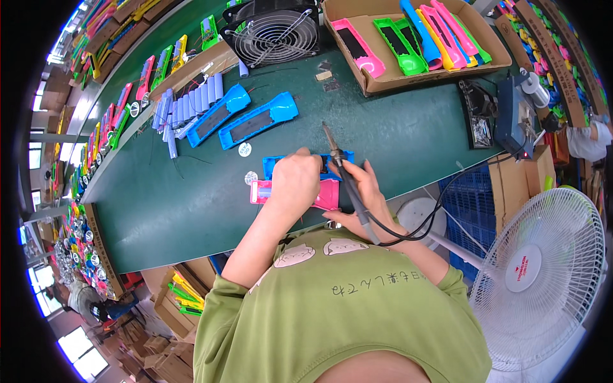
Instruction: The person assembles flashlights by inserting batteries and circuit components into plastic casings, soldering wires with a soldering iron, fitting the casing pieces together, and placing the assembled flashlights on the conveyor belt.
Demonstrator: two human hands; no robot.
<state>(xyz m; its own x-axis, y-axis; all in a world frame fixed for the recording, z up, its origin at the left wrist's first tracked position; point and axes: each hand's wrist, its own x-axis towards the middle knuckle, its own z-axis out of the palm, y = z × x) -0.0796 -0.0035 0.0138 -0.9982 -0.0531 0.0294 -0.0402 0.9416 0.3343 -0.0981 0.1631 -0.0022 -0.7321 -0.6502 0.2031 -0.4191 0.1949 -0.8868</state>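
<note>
My left hand (295,181) is a closed fist above a pink plastic housing (327,194) and a blue plastic housing (274,164). Whatever its fingers pinch is hidden beneath the knuckles. A soldering iron (348,182) lies along my right hand (370,199), its tip pointing to the far side of the table. My right fingers and thumb also sit close to the right ends of both housings. Two more blue housings (258,121) with dark inner strips lie just beyond, alongside a row of lilac battery cells (195,99) with thin wires.
A cardboard box (408,80) of coloured housings and a black fan (271,37) stand at the back. The iron's cable (434,214) runs to a blue soldering station (516,121) on the right. A white fan (539,274) stands beside the table (166,217).
</note>
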